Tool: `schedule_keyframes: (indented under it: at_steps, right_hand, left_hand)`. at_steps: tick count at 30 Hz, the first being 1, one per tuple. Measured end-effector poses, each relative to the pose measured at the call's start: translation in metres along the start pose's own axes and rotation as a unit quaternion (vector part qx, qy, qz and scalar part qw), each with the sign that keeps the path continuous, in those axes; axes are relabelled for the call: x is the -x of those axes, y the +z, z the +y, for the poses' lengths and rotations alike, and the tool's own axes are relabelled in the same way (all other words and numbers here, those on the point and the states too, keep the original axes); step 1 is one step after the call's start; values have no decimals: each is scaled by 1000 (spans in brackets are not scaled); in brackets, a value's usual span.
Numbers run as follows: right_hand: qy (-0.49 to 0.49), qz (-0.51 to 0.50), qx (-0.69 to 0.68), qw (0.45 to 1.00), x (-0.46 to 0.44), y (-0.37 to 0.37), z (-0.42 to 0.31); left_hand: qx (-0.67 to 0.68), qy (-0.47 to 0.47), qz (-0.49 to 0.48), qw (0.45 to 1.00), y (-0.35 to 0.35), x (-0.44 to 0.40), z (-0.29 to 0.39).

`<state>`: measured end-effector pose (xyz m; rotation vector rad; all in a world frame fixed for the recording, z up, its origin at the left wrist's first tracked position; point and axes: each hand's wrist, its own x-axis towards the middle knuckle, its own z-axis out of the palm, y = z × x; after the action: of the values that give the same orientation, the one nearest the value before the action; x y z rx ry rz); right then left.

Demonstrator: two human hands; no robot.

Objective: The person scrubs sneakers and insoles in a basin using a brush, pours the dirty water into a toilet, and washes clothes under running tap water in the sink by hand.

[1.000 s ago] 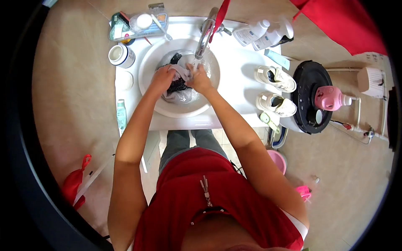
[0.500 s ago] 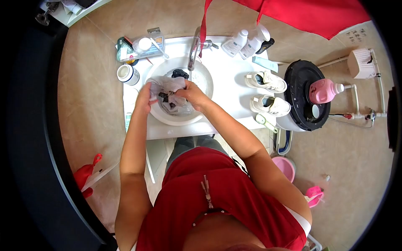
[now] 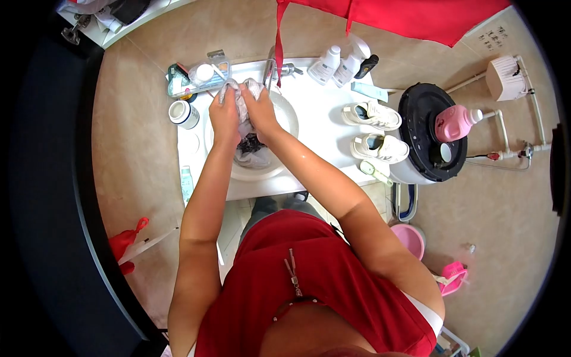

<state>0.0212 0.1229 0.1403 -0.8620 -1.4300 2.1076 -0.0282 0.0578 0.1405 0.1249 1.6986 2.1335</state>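
A wet, light grey piece of clothing (image 3: pixel 242 113) with a black patterned part hangs bunched over the white round washbasin (image 3: pixel 290 119). My left hand (image 3: pixel 225 121) is closed on its left side, thumb on top. My right hand (image 3: pixel 260 114) grips the other side, close to my left. The upper folds stick out beyond my fingers near the tap (image 3: pixel 279 70), which they partly cover. Below my wrists, the black part and a pale end hang down in the basin. What kind of garment it is, I cannot make out.
White sneakers (image 3: pixel 380 149) stand on the counter at right, beside a brush (image 3: pixel 375 171). Bottles (image 3: pixel 326 65) line the back. A white jar (image 3: pixel 184 114) and a clear tray (image 3: pixel 199 83) are at left. A pink jug (image 3: pixel 457 123) sits on a black-lidded bucket (image 3: pixel 416 98).
Both hands have moved up and away from me toward the tap, lifting the clothing higher. They are closer together, and the cloth now hangs stretched down into the basin.
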Motion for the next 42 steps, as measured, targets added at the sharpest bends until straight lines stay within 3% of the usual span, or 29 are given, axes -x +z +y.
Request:
schedule_keyframes:
  at_steps: [3, 6, 10, 12, 14, 17, 21, 25, 29, 31, 37, 42]
  right_hand:
    - [-46, 11, 63, 997, -7, 3, -6]
    - [-78, 9, 165, 983, -17, 0, 0]
    - [-88, -25, 279, 956, -33, -11, -13]
    - [-135, -37, 244, 959, -53, -23, -15]
    - [-199, -25, 215, 956, -66, -37, -34]
    - [-80, -33, 220, 972, -86, -61, -62]
    - [-99, -48, 316, 942, -98, -89, -63]
    - [-165, 23, 360, 918, -99, -106, -49]
    - [-131, 59, 335, 931, -111, -125, -36]
    - [-68, 41, 268, 960, -115, -132, -27]
    - [32, 15, 194, 980, -105, -139, -3]
    - [79, 20, 159, 984, -96, -144, 17]
  left_hand:
    - [-99, 98, 35, 990, 10, 3, 7]
    - [-169, 134, 29, 976, 6, -5, 9]
    - [-218, 128, 14, 968, 10, -21, 14]
    - [-269, 120, 4, 956, 13, -35, 19]
    - [-185, 75, 11, 980, 16, -64, 13]
    - [-111, 0, -12, 994, 23, -95, 17]
    - [-156, 14, -22, 987, 46, -107, 11]
    - [-93, -16, -29, 995, 60, -120, 0]
    - [-68, -64, -21, 995, 66, -145, -7]
    - [-66, -100, -25, 993, 71, -146, -3]
    - [-51, -206, -143, 967, 37, -184, -53]
    - [-114, -229, -148, 955, 30, -134, -32]
